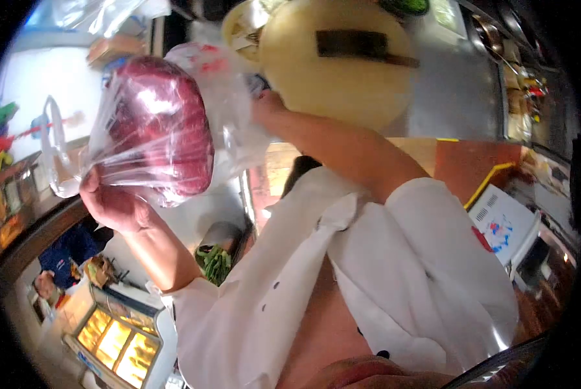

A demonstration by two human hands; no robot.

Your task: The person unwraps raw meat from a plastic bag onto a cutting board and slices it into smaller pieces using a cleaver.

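The bag of dark red meat [164, 123], a big rounded lump seen through clear, wrinkled plastic, hangs in front of the person at the upper left of the view, held up by its gathered lower edge. The white jacket [426, 272] worn by the person fills most of the lower half, its sleeves ending well above the wrists. Next in size comes the round cutting board [336, 91], pale yellow, lying straight ahead, to the right of the bag. Beyond its right edge spreads a grey steel surface [459, 97]. Whitish plastic [229, 123] with red print shows just right of the meat and partly behind it; whether it belongs to the same bag cannot be told. At the lower left stands a lit cabinet [115, 347], glowing yellow through its panes. A cleaver [352, 44] with a dark, broad blade lies flat on the far part of the board, its handle pointing right. The left hand [122, 204] is below the meat, with thumb and fingers closed together on the bunched plastic beside a loose handle loop. Green vegetables [216, 262] sit low, near the left forearm. The right hand [269, 109], smallest in view, is at the near left edge of the board beside the whitish plastic; its fingers are largely hidden, so their opening and grip cannot be told.
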